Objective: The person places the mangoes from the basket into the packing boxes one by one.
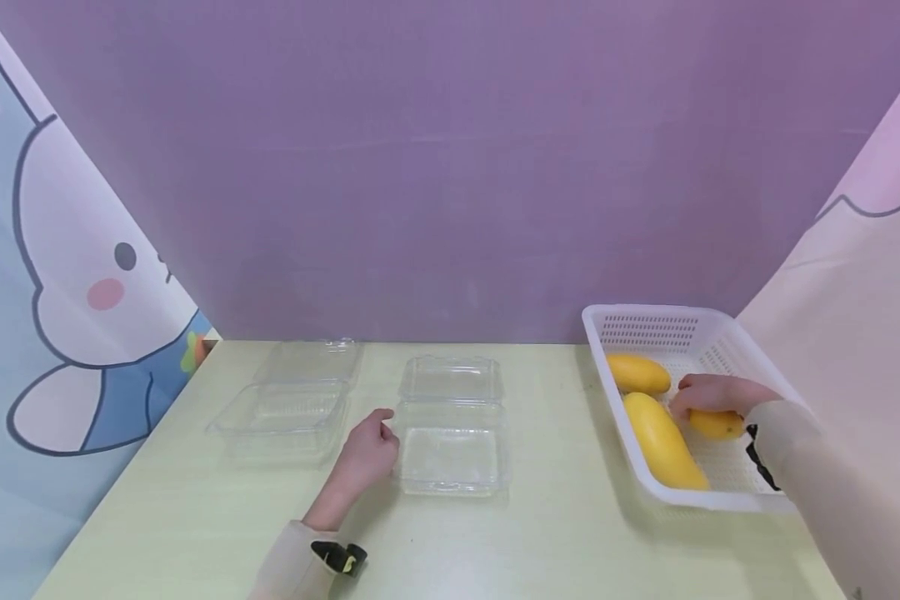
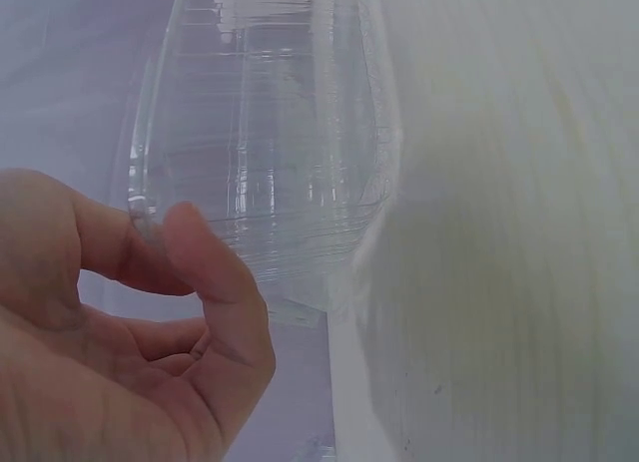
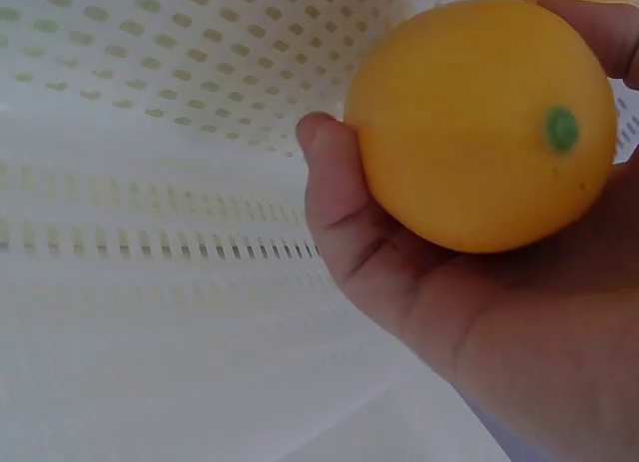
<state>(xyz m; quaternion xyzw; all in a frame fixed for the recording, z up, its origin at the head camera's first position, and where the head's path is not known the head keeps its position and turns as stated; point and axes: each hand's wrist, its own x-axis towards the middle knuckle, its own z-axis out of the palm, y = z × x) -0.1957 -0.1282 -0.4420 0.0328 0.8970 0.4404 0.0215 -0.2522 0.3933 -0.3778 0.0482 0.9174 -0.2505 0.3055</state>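
In the head view my right hand (image 1: 720, 393) is inside the white basket, gripping a yellow mango (image 1: 716, 425). The right wrist view shows this mango (image 3: 479, 123) with a green spot at its end, thumb and fingers curled round its sides. Two more yellow mangoes lie beside it, a smaller one (image 1: 639, 373) behind and a larger, longer one (image 1: 662, 442) in front. My left hand (image 1: 369, 450) is at the left side of an opened clear plastic container (image 1: 453, 458). In the left wrist view its thumb and forefinger pinch the container's rim (image 2: 140, 173).
The white perforated basket (image 1: 690, 500) stands at the table's right side. Another opened clear container (image 1: 281, 421) sits to the left of the left hand. A purple wall (image 1: 435, 183) rises behind the pale table (image 1: 540, 542), with printed cloth on both sides.
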